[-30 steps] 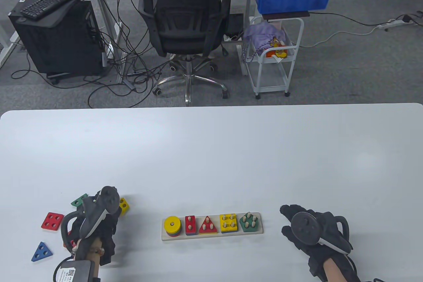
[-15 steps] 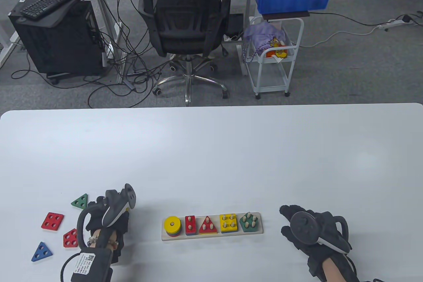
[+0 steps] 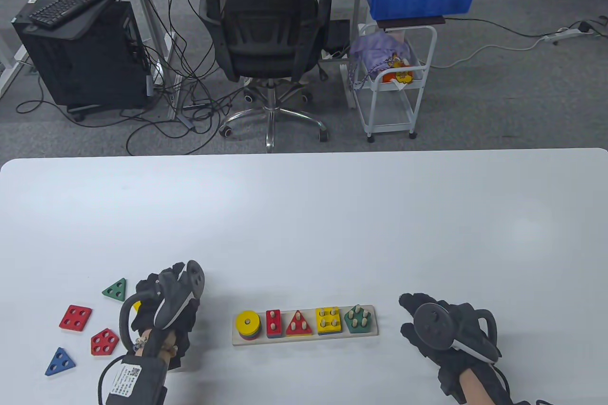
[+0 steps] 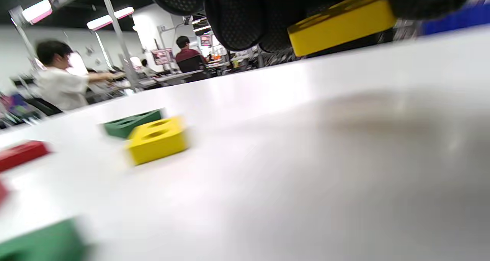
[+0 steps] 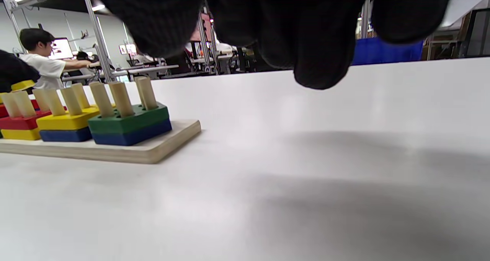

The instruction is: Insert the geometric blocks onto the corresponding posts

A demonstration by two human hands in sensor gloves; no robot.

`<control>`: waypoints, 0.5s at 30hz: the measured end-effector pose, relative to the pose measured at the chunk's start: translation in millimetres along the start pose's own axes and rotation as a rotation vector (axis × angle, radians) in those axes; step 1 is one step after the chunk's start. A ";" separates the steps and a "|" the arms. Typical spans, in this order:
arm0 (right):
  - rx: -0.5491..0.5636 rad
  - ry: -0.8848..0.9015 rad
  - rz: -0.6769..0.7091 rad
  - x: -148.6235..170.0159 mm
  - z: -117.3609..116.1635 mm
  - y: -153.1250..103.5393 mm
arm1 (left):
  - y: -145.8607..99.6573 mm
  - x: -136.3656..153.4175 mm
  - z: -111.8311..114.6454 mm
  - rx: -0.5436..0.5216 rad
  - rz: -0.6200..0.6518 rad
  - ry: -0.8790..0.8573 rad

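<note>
The wooden post board (image 3: 304,339) lies at the table's front centre. It bears a yellow disc (image 3: 247,323), red rectangle (image 3: 273,323), red triangle (image 3: 298,323), yellow square (image 3: 328,320) and green pentagon (image 3: 357,319). My left hand (image 3: 159,284) is left of the board. It grips a yellow block (image 4: 340,22) above the table; the hand hides that block in the table view. My right hand (image 3: 411,317) is right of the board, palm down and holding nothing. The board's right end (image 5: 153,152) shows in the right wrist view.
Loose blocks lie left of my left hand: a green triangle (image 3: 115,289), red square (image 3: 75,317), red pentagon (image 3: 104,342) and blue triangle (image 3: 60,361). Another yellow block (image 4: 157,138) lies on the table. An office chair (image 3: 266,20) stands beyond the far edge.
My left hand has moved right, away from the loose blocks, and uncovered the red pentagon. My right hand has shifted slightly left.
</note>
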State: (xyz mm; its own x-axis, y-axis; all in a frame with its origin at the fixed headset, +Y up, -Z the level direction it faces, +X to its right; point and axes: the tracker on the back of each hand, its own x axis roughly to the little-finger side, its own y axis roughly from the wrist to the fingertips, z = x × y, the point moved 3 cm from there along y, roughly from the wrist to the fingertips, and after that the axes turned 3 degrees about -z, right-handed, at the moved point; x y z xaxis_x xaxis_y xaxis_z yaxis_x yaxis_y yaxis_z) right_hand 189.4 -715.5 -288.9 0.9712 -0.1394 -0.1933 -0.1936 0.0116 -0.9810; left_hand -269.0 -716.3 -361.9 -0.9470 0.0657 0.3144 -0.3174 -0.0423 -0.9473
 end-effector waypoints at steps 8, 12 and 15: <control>0.218 0.141 0.179 -68.1 20.1 -4.0 | -46.8 -60.5 -25.7 0.250 0.375 -0.662; 0.269 0.226 0.289 -108.7 25.5 -6.8 | -72.0 -94.3 -19.6 0.435 0.573 -0.911; 0.335 0.315 0.376 -130.3 24.2 -9.1 | -89.8 -113.3 -13.0 0.560 0.678 -1.014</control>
State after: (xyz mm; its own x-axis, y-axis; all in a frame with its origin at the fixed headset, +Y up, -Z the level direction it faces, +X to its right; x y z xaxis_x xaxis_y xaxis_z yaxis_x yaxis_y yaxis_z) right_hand 68.0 -673.4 -255.2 0.7465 -0.3522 -0.5646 -0.4118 0.4220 -0.8077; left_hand -132.5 -706.9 -313.2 -0.4652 -0.8827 -0.0668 0.4791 -0.1876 -0.8575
